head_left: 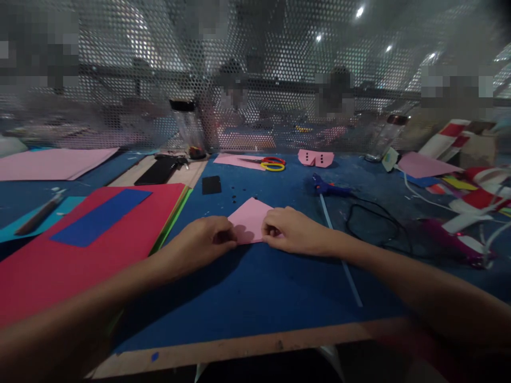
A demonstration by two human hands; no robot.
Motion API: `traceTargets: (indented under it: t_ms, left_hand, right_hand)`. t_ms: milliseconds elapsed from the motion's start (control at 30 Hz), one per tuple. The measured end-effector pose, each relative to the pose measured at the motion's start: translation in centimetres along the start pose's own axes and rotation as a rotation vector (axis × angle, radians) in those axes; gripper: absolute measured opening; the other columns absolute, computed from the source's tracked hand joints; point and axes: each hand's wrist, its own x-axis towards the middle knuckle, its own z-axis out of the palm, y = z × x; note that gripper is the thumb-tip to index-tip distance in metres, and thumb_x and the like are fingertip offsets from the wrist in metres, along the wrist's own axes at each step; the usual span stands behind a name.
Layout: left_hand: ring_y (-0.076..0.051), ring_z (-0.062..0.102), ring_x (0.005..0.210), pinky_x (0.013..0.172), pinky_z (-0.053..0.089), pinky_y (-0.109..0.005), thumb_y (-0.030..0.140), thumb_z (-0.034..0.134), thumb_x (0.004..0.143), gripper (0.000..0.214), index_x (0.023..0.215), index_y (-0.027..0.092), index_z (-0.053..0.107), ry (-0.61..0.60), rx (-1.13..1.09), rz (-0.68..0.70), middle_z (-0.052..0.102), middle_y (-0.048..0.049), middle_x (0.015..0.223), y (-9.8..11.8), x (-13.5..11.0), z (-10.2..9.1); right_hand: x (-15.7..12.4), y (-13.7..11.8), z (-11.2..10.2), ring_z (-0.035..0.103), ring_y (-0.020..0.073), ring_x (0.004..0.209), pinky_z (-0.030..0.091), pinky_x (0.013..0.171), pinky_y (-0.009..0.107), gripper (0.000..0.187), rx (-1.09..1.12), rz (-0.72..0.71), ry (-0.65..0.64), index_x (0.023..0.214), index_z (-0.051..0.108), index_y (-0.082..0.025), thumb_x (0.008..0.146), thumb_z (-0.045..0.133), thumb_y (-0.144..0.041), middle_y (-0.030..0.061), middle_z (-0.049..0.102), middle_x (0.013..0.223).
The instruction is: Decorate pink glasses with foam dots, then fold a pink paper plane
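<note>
A small pink sheet of paper (250, 218) lies on the blue mat (255, 287) in the middle of the table, one corner pointing away from me. My left hand (205, 242) pinches its near left edge with fingers curled. My right hand (289, 230) pinches its near right edge the same way. Both hands press the paper down on the mat.
A stack of red card (59, 255) with a blue strip (99, 215) lies at left. Scissors (271, 163), a folded pink piece (315, 157), a blue glue gun (329, 187) with its black cord (373, 223), a black phone (157, 171) and paper scraps lie behind; a perforated screen stands at the back.
</note>
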Motion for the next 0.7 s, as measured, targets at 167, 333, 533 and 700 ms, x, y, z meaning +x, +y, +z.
traceTargets:
  t_ms: [167,333,533,700]
  left_hand:
    - [-0.019,0.063,0.077,0.068,0.042,-0.029,0.035,0.062,0.086,0.017,0.084,0.021,0.073,0.019,0.008,-0.019,0.073,-0.0032,0.085,0.2,0.0,0.0]
    - [-0.019,0.066,0.076,0.067,0.044,-0.027,0.035,0.062,0.085,0.016,0.083,0.022,0.071,-0.088,-0.084,-0.132,0.073,-0.0001,0.083,0.3,-0.1,-1.1]
    - [-0.018,0.067,0.076,0.066,0.043,-0.026,0.038,0.064,0.083,0.018,0.085,0.023,0.073,-0.138,-0.035,-0.166,0.073,0.001,0.08,-0.1,0.0,-1.9]
    - [-0.019,0.066,0.076,0.064,0.041,-0.026,0.041,0.062,0.084,0.021,0.087,0.023,0.074,-0.225,0.022,-0.192,0.074,0.0009,0.081,-0.1,0.0,-2.9]
  right_hand:
    - [0.0,0.5,0.2,0.052,0.0132,0.075,0.032,0.072,0.028,0.006,0.005,0.036,0.018,0.079,0.061,-0.017,0.084,0.06,-0.015,0.0006,0.064,0.082]
    - [0.1,0.6,0.5,0.054,0.0136,0.076,0.033,0.07,0.028,0.009,0.074,0.057,0.007,0.083,0.064,-0.017,0.088,0.066,-0.025,0.0012,0.066,0.083]
    - [0.4,0.8,0.8,0.053,0.0127,0.072,0.033,0.066,0.027,0.01,0.098,0.08,0.018,0.079,0.063,-0.017,0.086,0.066,-0.023,0.0006,0.066,0.079]
    - [0.4,0.8,0.6,0.054,0.0127,0.072,0.034,0.064,0.026,0.01,0.121,0.09,0.024,0.079,0.064,-0.017,0.086,0.066,-0.025,0.0004,0.066,0.079]
